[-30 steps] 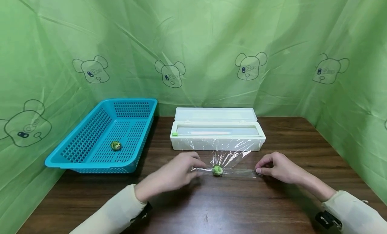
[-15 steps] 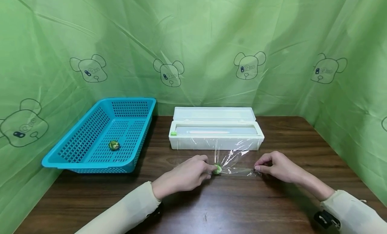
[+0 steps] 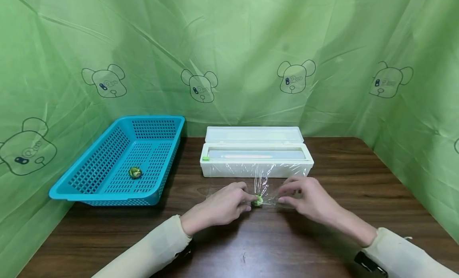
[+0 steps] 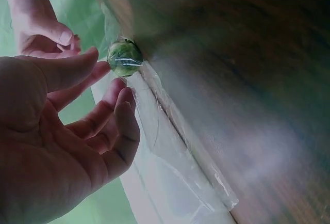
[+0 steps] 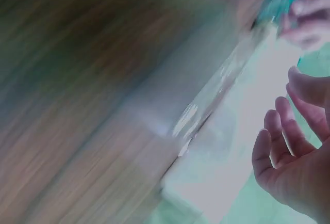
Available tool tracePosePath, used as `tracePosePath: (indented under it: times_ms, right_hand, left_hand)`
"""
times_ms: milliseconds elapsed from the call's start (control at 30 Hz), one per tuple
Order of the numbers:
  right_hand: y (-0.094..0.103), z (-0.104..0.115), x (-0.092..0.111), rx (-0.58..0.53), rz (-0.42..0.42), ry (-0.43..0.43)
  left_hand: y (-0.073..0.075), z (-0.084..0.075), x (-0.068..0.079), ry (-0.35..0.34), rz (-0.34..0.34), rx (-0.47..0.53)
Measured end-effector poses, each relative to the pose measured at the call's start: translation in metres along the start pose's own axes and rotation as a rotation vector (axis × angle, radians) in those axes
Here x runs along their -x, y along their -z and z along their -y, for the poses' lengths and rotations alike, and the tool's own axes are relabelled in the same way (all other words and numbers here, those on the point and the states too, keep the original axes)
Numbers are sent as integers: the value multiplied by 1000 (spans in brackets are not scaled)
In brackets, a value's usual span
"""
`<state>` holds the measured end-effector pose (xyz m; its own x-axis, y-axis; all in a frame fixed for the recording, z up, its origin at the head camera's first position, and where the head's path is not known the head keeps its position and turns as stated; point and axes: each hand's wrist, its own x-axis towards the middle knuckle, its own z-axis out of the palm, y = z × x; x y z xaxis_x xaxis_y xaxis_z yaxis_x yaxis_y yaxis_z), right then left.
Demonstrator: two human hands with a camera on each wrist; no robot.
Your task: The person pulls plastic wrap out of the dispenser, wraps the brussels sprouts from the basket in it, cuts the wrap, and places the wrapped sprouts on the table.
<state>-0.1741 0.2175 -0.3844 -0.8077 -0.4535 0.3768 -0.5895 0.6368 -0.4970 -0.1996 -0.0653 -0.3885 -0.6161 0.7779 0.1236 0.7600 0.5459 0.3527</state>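
A Brussels sprout [image 3: 257,201] lies on the table, wrapped in clear cling film [image 4: 170,131] that runs back to a white dispenser box [image 3: 251,170]. My left hand [image 3: 222,204] presses an outstretched index finger against the sprout's left side; its other fingers bend loosely. Close to the right of the sprout, my right hand [image 3: 310,198] spreads its thumb and fingers apart over the film. The right wrist view shows this hand [image 5: 299,146] with relaxed fingers and nothing pinched. From the left wrist, the film stretches shiny over the sprout [image 4: 124,59].
The dispenser's lid [image 3: 254,134] stands raised, and a green slider [image 3: 206,158] sits at its left end. To the left is a blue perforated basket [image 3: 150,195] with another sprout [image 3: 135,173] inside. A green curtain [image 3: 236,38] surrounds the wooden table [image 3: 279,246].
My left hand has moved right from the film's left end to the sprout and stays there. My right hand has let go of the film's right corner and moved left towards the sprout.
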Motion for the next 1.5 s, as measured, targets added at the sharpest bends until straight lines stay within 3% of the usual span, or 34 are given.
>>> tracePosePath:
  times_ms: [200,433,867,1333,1500]
  right_hand:
    - [-26,12,-18,-23,105,9]
    - [-43,10,-25,11,102,46]
    - [-46,6,-28,-28,81,34]
    - [-46,-1,-35,-79,80,12]
    - [-43,-2,-38,-74,99,17]
  left_hand:
    - [1,2,-2,8,7,22]
    - [2,2,-4,31,17,44]
    - [-3,-1,-21,117,-108,68]
    - [-6,2,-33,148,-88,37]
    - [-3,-1,-31,150,-119,-35]
